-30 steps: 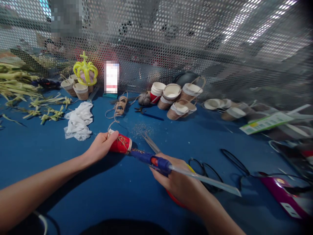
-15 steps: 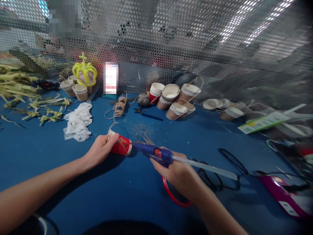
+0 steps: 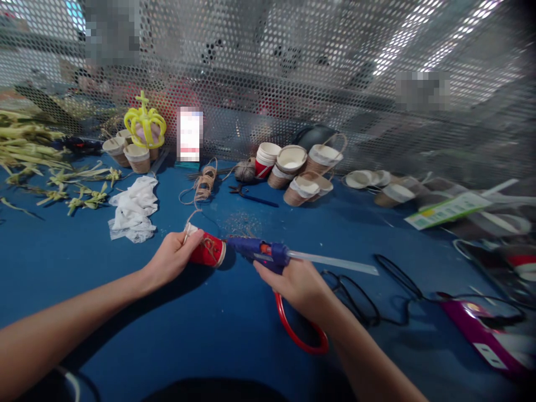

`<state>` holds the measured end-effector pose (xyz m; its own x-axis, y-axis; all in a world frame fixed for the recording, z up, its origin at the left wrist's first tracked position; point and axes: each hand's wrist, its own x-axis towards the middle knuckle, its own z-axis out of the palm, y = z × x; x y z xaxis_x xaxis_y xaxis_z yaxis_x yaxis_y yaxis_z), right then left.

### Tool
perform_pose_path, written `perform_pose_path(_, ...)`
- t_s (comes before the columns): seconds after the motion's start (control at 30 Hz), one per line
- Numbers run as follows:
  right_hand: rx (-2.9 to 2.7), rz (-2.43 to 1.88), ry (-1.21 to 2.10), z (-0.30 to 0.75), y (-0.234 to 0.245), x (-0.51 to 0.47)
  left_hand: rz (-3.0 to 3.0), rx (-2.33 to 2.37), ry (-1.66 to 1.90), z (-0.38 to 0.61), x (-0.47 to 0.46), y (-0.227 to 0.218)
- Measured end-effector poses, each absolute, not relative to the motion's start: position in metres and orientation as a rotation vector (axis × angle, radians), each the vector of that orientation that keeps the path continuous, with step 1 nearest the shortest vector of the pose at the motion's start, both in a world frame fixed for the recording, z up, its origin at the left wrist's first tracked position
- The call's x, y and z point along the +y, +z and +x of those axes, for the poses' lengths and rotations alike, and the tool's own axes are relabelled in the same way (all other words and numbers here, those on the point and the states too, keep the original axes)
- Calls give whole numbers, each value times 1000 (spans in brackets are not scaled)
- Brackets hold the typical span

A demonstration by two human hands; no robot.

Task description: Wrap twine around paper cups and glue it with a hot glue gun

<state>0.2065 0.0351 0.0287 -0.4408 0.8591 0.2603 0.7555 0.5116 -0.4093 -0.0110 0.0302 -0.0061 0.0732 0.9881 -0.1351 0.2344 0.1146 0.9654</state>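
Observation:
A red paper cup (image 3: 208,250) lies on its side on the blue table (image 3: 62,245), and my left hand (image 3: 172,256) is closed round its rim end. Brown twine (image 3: 204,182) trails from the cup toward the back. My right hand (image 3: 293,282) grips a blue glue gun (image 3: 258,249) whose nozzle touches the cup's base end. A clear glue stick (image 3: 335,262) pokes out of the gun's back to the right. A red scissors handle (image 3: 298,334) shows under my right wrist.
Twine-wrapped cups (image 3: 304,167) stand at the back centre, more cups under a yellow crown (image 3: 144,120) at back left. White cloth (image 3: 134,207), green leaves (image 3: 33,151), black cables (image 3: 377,290), a purple device (image 3: 481,332). Perforated metal screen (image 3: 335,67) behind; another person beyond it.
My right hand has swung the glue gun from pointing up-left to nearly level, its nozzle staying at the cup. The red scissors handle has come into view. My left hand has barely moved.

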Motion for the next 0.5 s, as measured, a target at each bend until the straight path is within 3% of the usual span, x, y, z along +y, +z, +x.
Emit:
perform_pose_path(0.17, -2391, -1351, 293, 211, 26, 34, 1314, 1352, 933, -12, 30, -8)
perform_pose_path(0.37, -2662, -975, -289, 217, 28, 27, 1279, 1372, 924, -11, 31, -6)
perform_pose_path(0.5, -2631, -994, -367, 214, 37, 22, 1227, 1399, 909, -9, 32, -5)
